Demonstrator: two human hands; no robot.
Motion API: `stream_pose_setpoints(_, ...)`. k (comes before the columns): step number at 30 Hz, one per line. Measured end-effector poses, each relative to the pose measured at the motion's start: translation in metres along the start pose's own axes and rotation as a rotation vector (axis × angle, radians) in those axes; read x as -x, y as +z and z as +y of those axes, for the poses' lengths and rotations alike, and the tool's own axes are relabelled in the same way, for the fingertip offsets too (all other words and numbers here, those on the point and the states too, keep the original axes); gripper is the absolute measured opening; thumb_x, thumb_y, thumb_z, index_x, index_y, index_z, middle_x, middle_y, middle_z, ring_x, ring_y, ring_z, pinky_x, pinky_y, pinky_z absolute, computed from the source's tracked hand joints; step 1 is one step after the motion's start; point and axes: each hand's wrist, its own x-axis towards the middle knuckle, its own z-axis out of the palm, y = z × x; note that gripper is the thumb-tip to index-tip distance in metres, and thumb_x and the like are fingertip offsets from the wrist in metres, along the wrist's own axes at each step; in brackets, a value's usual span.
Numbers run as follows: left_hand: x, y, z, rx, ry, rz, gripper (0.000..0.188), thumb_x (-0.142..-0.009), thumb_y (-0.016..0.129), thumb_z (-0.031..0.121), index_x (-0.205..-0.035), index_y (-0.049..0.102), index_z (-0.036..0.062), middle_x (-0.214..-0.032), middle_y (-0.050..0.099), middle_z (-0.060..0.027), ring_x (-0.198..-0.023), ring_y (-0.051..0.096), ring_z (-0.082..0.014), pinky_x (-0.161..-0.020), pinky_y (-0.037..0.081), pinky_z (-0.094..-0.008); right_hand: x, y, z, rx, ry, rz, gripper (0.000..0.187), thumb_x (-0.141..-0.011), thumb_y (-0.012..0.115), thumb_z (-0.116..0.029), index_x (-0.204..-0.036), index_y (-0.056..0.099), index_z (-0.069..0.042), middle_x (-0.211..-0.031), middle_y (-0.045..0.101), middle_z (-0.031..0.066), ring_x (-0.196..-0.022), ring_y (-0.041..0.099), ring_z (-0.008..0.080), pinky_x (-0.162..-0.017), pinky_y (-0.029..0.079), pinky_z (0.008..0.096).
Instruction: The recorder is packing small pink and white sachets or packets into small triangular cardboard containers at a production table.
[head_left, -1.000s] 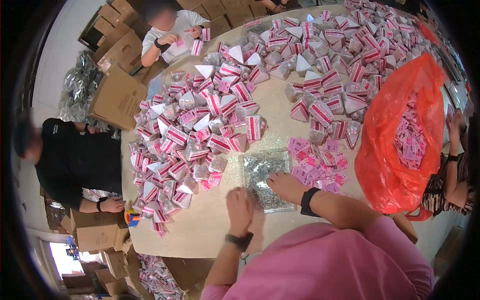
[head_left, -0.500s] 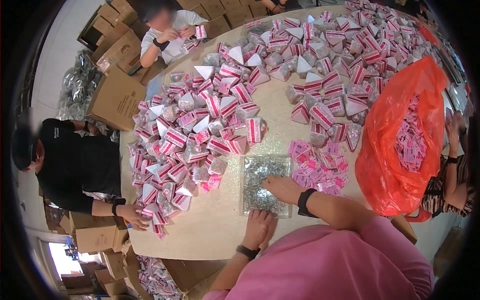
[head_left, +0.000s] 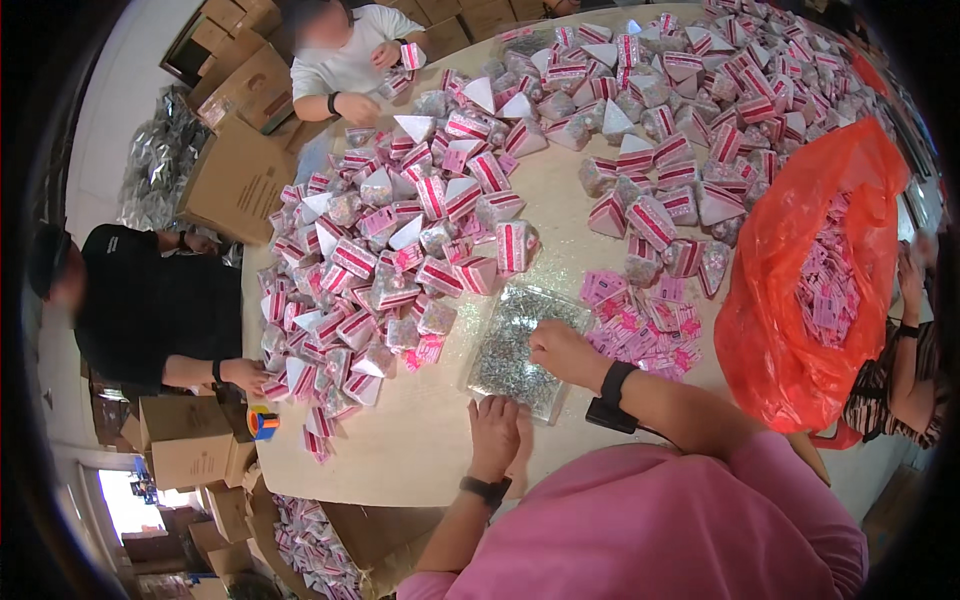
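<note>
A shallow clear tray (head_left: 545,411) lies at the table's near middle, filled with a layer of small silvery bits (head_left: 503,350) too fine to make out singly. My right hand (head_left: 566,354) is curled over its right half, fingertips down among the bits; whatever is pinched there is hidden. With its fingers bent at the tray's near left edge, my left hand (head_left: 494,437) grips the rim. Right of the tray spreads a heap of pink printed cards (head_left: 645,325). A large pile of wedge-shaped packs (head_left: 385,260), white and pink with a dark pink stripe, lies beyond and to the left.
An open red plastic bag (head_left: 760,290) of pink cards stands at the right. More wedge packs (head_left: 690,150) cover the far right. One co-worker (head_left: 165,300) reaches in from the left, another (head_left: 350,60) from the far side. A tape roll (head_left: 263,423) is near the left edge, above cartons (head_left: 185,450).
The tray has turned clockwise, and my left hand has shifted left with its near edge. My right hand stays over the bits. The far co-worker's hands have come apart.
</note>
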Motion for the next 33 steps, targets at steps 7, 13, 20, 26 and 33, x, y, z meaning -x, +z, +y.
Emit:
stream_pose_setpoints(7,0.004,-0.013,0.019,0.047,-0.090,0.078,0.027,-0.072,0.056,0.001,-0.098,0.060,0.0051,-0.108,0.056,-0.0124,-0.106,0.048,-0.0311,-0.093,0.033,-0.0513,-0.003,-0.025,-0.010,0.431,-0.042,-0.085,0.011,-0.074,0.056,-0.006,-0.081,0.065,-0.004,-0.088,0.058,0.0138,-0.090,0.058,0.0312,-0.076,0.050,0.0405)
stream_pose_setpoints(13,-0.002,-0.024,0.021,0.359,-0.220,0.228,0.023,-0.075,0.056,-0.002,-0.097,0.061,0.0038,-0.109,0.057,-0.0137,-0.102,0.052,-0.0310,-0.084,0.043,-0.0389,-0.005,-0.038,-0.010,0.052,-0.064,0.048,0.009,-0.074,0.060,-0.011,-0.071,0.064,-0.004,-0.073,0.060,0.0105,-0.074,0.059,0.0256,-0.063,0.048,0.0371)
stream_pose_setpoints(20,-0.051,-0.053,0.042,1.056,-0.589,0.202,0.023,-0.086,0.056,0.005,-0.108,0.057,-0.0011,-0.091,0.061,-0.0081,-0.087,0.058,-0.0145,-0.071,0.048,-0.0255,-0.004,-0.036,-0.026,-0.457,0.216,0.026,0.019,-0.074,0.066,-0.018,-0.071,0.062,0.000,-0.062,0.059,0.0117,-0.056,0.056,0.0190,-0.056,0.044,0.0341)
stream_pose_setpoints(26,-0.074,-0.043,0.045,1.324,-0.620,0.064,0.017,-0.086,0.056,0.008,-0.101,0.057,-0.0016,-0.076,0.058,-0.0046,-0.065,0.055,-0.0110,-0.059,0.046,-0.0232,-0.003,-0.037,-0.036,-0.473,0.206,0.032,0.019,-0.075,0.065,-0.020,-0.073,0.062,-0.002,-0.067,0.060,0.0127,-0.061,0.058,0.0227,-0.059,0.045,0.0352)
stream_pose_setpoints(33,-0.070,-0.043,0.045,1.253,-0.648,0.065,0.009,-0.088,0.055,0.008,-0.082,0.056,0.0020,-0.066,0.053,-0.0017,-0.055,0.050,-0.0098,-0.051,0.042,-0.0230,0.006,-0.027,-0.025,-0.420,0.116,0.131,0.022,-0.080,0.062,-0.018,-0.073,0.057,0.002,-0.062,0.056,0.0103,-0.057,0.055,0.0164,-0.054,0.043,0.0317)
